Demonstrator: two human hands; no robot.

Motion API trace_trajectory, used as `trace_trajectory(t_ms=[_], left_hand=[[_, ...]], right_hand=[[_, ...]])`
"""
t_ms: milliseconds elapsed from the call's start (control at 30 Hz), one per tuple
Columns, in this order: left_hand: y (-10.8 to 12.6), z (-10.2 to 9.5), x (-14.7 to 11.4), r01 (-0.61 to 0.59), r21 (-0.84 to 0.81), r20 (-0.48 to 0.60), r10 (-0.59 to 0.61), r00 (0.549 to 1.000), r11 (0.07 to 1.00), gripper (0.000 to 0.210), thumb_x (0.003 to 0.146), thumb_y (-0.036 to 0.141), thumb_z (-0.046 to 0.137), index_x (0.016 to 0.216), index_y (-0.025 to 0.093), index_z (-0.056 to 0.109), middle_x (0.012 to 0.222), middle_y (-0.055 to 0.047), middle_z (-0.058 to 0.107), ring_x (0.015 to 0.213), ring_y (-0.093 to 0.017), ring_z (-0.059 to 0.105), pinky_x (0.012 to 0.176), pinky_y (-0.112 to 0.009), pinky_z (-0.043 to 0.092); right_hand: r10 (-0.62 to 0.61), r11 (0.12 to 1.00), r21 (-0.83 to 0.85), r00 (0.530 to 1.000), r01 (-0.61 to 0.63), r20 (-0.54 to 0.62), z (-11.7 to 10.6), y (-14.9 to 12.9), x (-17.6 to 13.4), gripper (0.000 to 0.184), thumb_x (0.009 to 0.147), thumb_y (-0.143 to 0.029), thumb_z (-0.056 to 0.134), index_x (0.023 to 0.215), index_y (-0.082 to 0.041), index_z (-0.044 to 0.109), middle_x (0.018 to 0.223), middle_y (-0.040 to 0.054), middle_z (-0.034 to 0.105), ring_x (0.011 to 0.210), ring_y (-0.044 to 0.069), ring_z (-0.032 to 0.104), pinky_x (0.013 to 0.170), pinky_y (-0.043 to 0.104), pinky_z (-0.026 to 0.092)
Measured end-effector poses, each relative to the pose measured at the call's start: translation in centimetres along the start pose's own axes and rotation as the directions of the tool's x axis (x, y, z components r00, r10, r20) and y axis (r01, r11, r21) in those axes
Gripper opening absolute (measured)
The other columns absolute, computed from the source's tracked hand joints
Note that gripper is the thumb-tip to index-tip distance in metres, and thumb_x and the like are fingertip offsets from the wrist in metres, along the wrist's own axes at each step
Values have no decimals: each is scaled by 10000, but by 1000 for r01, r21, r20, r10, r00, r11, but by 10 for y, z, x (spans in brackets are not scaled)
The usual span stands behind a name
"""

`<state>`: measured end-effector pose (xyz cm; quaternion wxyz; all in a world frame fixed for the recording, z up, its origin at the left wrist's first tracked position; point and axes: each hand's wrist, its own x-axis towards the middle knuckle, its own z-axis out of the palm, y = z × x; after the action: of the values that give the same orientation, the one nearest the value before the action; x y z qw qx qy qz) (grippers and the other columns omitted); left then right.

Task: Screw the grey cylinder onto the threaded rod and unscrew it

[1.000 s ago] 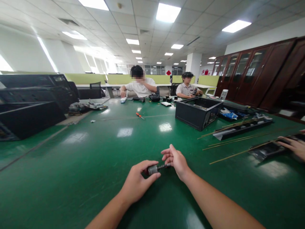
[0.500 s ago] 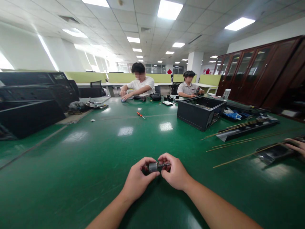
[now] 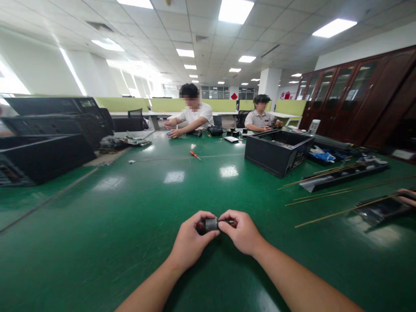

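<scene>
A small grey metal cylinder with a thin dark shaft (image 3: 211, 224), much like a small motor, is held level above the green table (image 3: 136, 242). My left hand (image 3: 190, 239) is closed around the cylinder, thumb below and fingers above; a dark reddish part shows inside that grip. From the other side my right hand (image 3: 243, 231) pinches the shaft, its thumb tip close against the cylinder's end. Fingers cover most of the shaft, so its full shape is hidden.
An orange screwdriver (image 3: 194, 154) lies farther up the table. Right of it stands a black computer case (image 3: 276, 151). Thin brass-coloured rods (image 3: 328, 215) and a metal channel (image 3: 341, 175) lie at right. More dark cases (image 3: 58, 151) are at left. Two people sit opposite; another person's hand (image 3: 407, 196) shows at right.
My right thumb and fingers have shifted along the shaft toward the cylinder, covering more of it. The view has turned slightly left. Opposite, the white-sleeved person's hands have moved apart.
</scene>
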<state>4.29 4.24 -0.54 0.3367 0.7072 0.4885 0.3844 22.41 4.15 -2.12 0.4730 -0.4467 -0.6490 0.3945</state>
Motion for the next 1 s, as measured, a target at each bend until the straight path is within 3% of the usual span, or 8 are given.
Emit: trace_trajectory(t_ms=[167,1000], left_hand=[[-2,1,0,28,-21,-17,-28,999,999,245,724,251,715,956,199,660,878,-12,681,767,-194,610,712,-308,451],[2,0,-1,59,-28,-2,-59,998,998,233,696,243,725,922,206,680,852,-16,692,756,-200,619,704,-306,458]], right_hand=[[9,1000,0,1000,-9,22,1,1,-1,141,796,-207,633,896,-165,723,768,17,690,650,142,584,603,238,436],[35,998,-50,999,-34,31,0,-5,-2,84,790,-197,630,810,-177,708,712,2,651,647,143,566,608,234,422]])
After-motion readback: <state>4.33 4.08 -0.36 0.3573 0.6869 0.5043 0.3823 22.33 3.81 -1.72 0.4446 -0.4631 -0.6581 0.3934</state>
